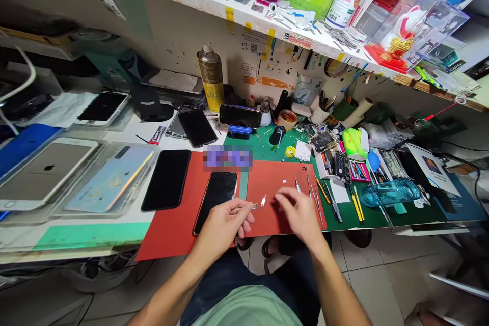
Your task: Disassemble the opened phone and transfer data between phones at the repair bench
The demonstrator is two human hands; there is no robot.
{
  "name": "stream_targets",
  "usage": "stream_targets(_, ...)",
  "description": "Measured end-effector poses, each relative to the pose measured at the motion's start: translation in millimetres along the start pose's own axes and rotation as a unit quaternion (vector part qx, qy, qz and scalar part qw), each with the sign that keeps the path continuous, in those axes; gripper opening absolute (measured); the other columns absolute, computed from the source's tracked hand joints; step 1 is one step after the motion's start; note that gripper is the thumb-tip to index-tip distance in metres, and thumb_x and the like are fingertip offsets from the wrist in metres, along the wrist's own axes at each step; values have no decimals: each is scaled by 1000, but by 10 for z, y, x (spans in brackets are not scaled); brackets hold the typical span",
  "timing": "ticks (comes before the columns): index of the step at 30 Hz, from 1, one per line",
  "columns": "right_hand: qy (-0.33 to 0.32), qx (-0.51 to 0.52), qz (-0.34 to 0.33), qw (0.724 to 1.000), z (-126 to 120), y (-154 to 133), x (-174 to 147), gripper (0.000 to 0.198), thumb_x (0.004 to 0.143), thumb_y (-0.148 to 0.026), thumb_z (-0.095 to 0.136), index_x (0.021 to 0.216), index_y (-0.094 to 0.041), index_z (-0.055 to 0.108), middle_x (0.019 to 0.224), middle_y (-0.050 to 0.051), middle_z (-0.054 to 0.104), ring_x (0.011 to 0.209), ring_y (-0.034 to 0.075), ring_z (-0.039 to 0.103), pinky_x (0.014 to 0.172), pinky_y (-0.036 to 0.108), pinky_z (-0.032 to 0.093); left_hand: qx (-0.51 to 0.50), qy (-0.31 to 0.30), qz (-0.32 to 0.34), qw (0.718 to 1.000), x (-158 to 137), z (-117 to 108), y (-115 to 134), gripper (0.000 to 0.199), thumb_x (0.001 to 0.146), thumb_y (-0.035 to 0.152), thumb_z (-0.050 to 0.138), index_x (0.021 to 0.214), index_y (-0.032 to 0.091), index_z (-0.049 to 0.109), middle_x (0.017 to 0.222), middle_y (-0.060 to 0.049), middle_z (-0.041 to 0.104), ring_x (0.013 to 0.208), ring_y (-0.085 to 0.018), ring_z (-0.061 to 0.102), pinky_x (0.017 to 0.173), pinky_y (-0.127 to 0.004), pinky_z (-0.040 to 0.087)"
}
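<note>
Two phones lie left of my hands: one black phone (166,179) off the mat, another dark phone (216,199) on the red mat (168,234). My left hand (223,224) pinches a small SIM tray (253,206), fingers closed on it. An ejector pin (263,200) lies just beside. My right hand (300,214) hovers curled, holding nothing I can see, near the tweezers (297,183).

A tiny metal SIM tray (253,206) sits pinched at the left hand's (225,224) fingertips, just above the red mat (267,183). A black phone (216,198) lies face-up beside it, a white pin (263,200) just right.
</note>
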State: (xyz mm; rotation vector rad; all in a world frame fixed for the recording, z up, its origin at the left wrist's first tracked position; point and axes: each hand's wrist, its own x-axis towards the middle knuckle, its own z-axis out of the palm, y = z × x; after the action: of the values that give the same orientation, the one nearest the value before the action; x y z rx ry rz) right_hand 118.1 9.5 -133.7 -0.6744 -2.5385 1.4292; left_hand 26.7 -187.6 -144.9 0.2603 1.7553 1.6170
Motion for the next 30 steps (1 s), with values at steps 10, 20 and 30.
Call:
stream_targets(10,3,-309,-111,945,-202,290,604,21,100,-6,55,101,-16,74,106,15,69,105,28,62,86,35,45,-44,36,-76,995,-129,-63,55,57,78,71,79,79,15,70,64,-10,69,46,-14,57,42,-19,36)
stream_targets(20,-51,-49,-127,989,-107,-64,117,21,107,-31,59,106,-22,78,103,4,80,90,16,73,83,27,52,-63,21,-76,995,-93,23,103,57,77,68,80,81,13,70,67,-10,71,46,-12,57,42,-17,35)
stream_targets(30,-35,338,88,937,174,-68,-366,33,83,-47,88,94,-16,83,90,6,79,78,15,74,77,25,64,-58,41,-13,997,-66,236,-66,54,85,66,74,86,12,71,73,-9,72,48,-14,60,48,-23,48)
